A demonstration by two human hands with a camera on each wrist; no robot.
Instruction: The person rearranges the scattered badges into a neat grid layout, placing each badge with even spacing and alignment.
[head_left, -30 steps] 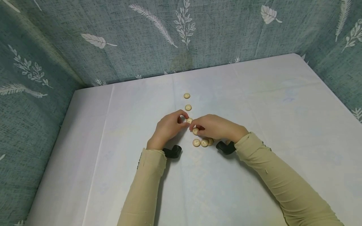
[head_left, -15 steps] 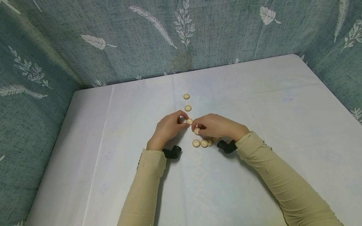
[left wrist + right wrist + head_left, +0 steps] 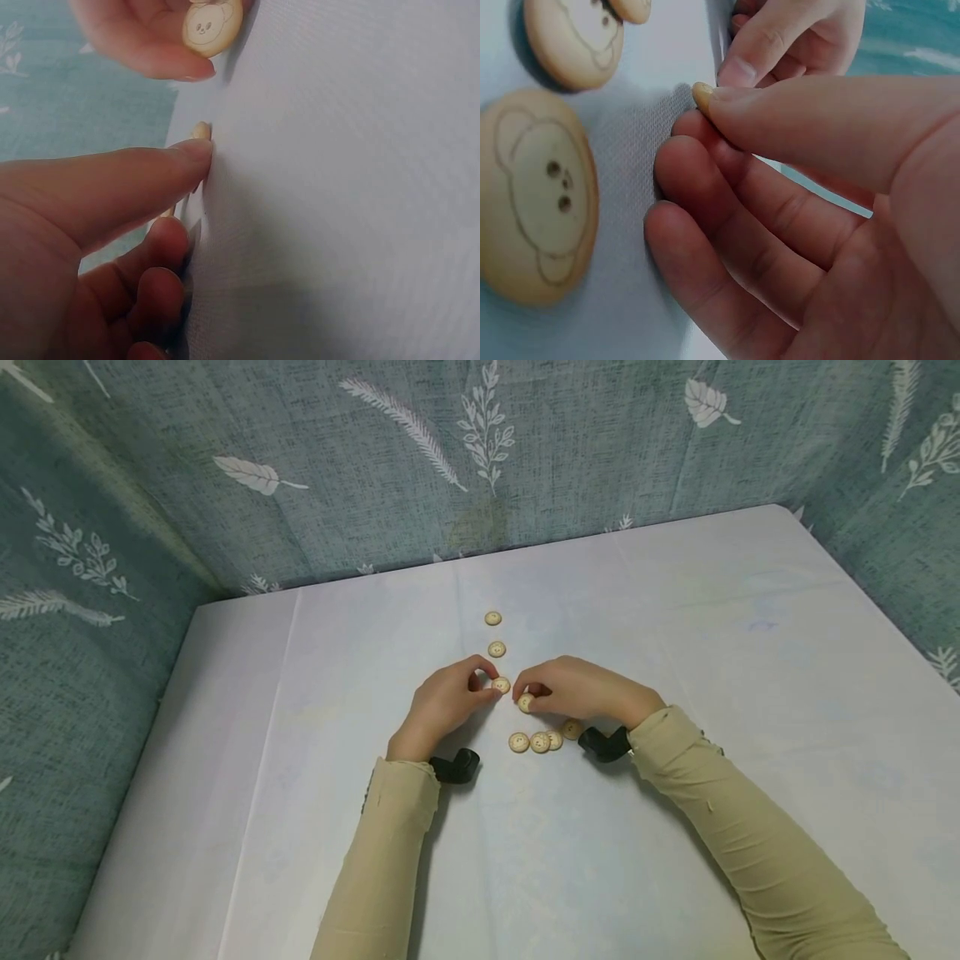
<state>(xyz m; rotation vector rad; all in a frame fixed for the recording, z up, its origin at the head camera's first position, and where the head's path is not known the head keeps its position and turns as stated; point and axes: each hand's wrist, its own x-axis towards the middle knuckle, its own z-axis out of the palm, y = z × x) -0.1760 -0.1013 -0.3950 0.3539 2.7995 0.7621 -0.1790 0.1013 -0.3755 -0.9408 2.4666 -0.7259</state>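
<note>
I'm looking down on a broad, cloth-covered desk (image 3: 750,693), its pale surface marked by a few straight creases. A teal curtain (image 3: 570,452) printed with white leaves and sprigs hangs behind it and down both sides. The far edge climbs toward the right and ends in a rounded corner; the work lies around the middle of the surface, well apart from the left and right edges, with the wider stretch of cloth to the right. Only a narrow gap parts the two hands. On my left hand (image 3: 447,700), the grip has a pale button (image 3: 502,685) pinched between thumb and finger; on my right hand (image 3: 573,692), the grip pinches another button (image 3: 526,702) near it (the ones I can see close up carry a bear face, two holes for eyes). Beyond, a farther button (image 3: 497,649) and the farthest button (image 3: 492,618) extend a line toward the far edge. Nearer the tan sleeves (image 3: 375,852), four more buttons (image 3: 519,742) sit in a loose row: the leftmost just beside an overlapping pair, the last close to the right wrist's black fitting (image 3: 604,745).
</note>
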